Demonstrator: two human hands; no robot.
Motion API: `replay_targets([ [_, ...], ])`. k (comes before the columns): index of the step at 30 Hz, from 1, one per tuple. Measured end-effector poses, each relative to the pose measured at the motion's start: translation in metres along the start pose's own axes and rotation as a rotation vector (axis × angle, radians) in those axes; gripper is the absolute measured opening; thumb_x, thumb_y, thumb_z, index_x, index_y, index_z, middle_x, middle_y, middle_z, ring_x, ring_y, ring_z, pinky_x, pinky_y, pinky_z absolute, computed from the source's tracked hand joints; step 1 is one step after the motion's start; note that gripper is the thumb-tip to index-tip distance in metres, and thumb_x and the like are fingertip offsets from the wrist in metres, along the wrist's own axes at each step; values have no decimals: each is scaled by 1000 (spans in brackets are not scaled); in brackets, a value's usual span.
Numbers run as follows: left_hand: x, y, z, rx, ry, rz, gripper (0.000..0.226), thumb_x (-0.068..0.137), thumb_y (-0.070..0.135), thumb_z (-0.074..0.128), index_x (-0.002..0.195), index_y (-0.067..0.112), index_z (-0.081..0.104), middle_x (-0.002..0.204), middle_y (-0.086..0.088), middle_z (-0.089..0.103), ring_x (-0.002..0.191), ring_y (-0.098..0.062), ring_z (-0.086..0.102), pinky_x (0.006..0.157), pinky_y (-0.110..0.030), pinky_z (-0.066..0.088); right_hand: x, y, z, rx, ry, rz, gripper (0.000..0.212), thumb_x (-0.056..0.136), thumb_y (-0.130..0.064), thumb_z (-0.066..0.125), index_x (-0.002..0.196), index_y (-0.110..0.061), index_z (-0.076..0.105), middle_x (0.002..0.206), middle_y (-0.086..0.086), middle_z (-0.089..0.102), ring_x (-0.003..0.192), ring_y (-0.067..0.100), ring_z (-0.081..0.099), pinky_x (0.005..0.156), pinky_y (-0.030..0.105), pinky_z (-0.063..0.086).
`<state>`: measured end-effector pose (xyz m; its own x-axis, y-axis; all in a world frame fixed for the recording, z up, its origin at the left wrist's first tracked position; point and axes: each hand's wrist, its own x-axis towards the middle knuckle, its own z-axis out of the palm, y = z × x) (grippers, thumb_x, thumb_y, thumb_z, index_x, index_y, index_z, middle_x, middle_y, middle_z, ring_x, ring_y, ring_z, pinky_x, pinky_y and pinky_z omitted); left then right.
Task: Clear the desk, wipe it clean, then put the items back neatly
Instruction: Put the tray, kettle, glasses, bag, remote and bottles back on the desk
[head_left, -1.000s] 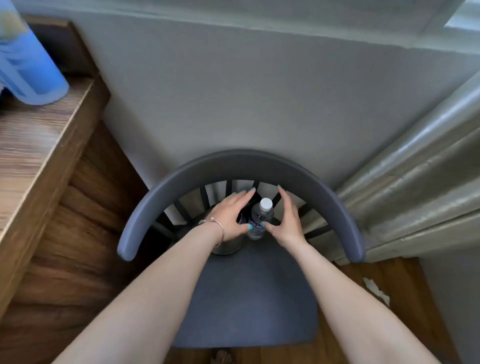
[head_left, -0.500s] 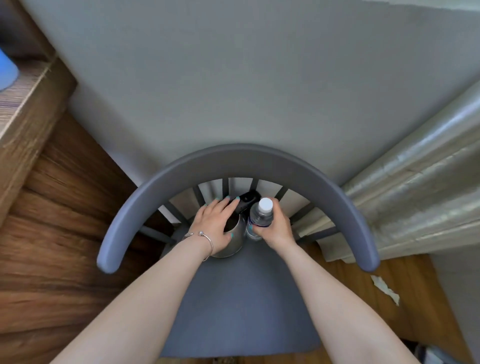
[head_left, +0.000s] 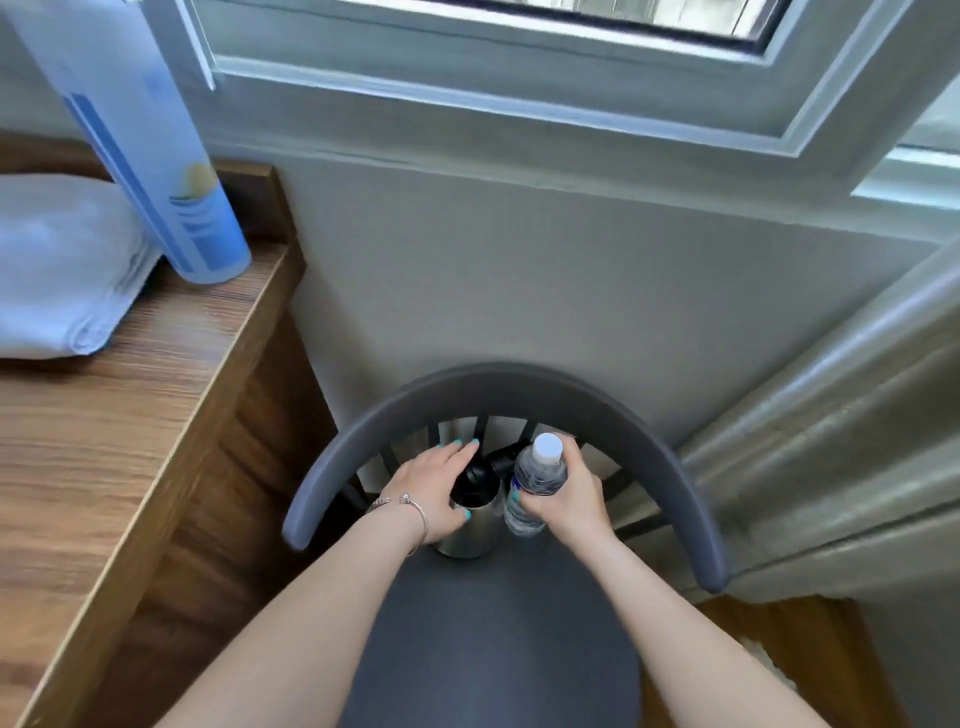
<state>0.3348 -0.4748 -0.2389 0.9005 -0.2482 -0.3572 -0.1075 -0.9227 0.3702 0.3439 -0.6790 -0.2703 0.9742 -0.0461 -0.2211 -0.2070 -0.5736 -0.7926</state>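
A clear plastic water bottle (head_left: 537, 480) with a white cap stands upright at the back of a grey chair seat (head_left: 488, 639), just in front of the chair's curved backrest (head_left: 498, 387). The right hand (head_left: 569, 501) is wrapped around the bottle's middle, fingers and thumb curled firmly on it. Just left of the bottle, touching or nearly so, sits a steel cup (head_left: 467, 525) with something dark inside it that cannot be made out. The left hand (head_left: 436, 488), wearing a thin bracelet, cups the steel cup's near side with fingers curved over its rim. A second ago both hands were flat and open on either side of the bottle; now each has closed on its own item, which suggests the pair is about to be lifted back onto the desk. The view has also tilted up: left of the chair, the wooden desk (head_left: 104, 441) now shows a folded pale cloth (head_left: 57, 270) and a blue spray can (head_left: 156, 150), with a window frame (head_left: 493, 88) above.
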Motion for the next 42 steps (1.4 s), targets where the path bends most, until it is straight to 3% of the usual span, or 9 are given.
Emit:
replay_targets([
  [5,-26,7,-57,-39,80,-9,92,85,31,63,154,29,2,160,2,16,147,-19,14,118,-31,16,-24,-60,-27,20,30,-66,66,64,-19,85,113,-46,49,96,-14,68,87,-3,63,71,6,43],
  [11,-61,6,-126,-87,204,-10,92,85,31,66,153,32,5,153,1,33,139,-22,30,111,-35,32,-48,-133,-44,5,129,-169,69,57,-43,84,116,-45,48,92,-11,70,90,17,66,80,34,54],
  [18,-107,-23,-218,58,307,2,88,85,38,65,153,28,11,154,-2,32,141,-23,28,111,-36,31,-74,-238,-54,-21,133,-326,69,51,-48,84,111,-51,50,86,-12,72,85,14,69,82,39,56],
  [23,-161,-72,-267,46,354,-40,80,85,30,65,152,25,20,153,1,34,138,-24,34,108,-38,36,-97,-314,-38,13,147,-413,64,50,-44,85,105,-56,53,85,-14,72,82,9,70,83,39,57],
  [28,-228,-138,-295,1,348,-112,85,85,28,65,153,27,14,156,-2,25,140,-25,31,110,-37,33,-126,-382,-3,19,102,-508,65,50,-45,85,106,-58,55,91,-17,72,85,5,69,81,39,59],
  [31,-268,-186,-306,-32,333,-162,93,81,33,68,153,34,8,157,2,22,140,-21,31,110,-32,33,-143,-421,33,49,86,-532,82,44,-50,85,119,-51,52,99,-14,72,89,9,69,82,40,59],
  [34,-310,-237,-320,-4,350,-212,100,76,41,71,151,42,4,155,6,27,137,-19,36,110,-37,36,-167,-460,78,70,53,-568,95,46,-48,88,130,-51,45,108,-11,69,96,12,67,85,36,56],
  [36,-338,-268,-329,31,351,-288,96,80,38,69,153,33,7,155,3,27,138,-23,35,110,-40,35,-184,-487,110,85,22,-603,91,52,-42,90,131,-48,45,110,-11,69,97,11,66,85,34,56],
  [42,-400,-346,-346,74,372,-422,95,81,40,69,153,33,8,155,-1,28,138,-28,32,110,-42,35,-217,-554,203,160,-49,-669,75,52,-45,86,118,-46,52,113,-16,67,104,12,64,90,39,55],
])
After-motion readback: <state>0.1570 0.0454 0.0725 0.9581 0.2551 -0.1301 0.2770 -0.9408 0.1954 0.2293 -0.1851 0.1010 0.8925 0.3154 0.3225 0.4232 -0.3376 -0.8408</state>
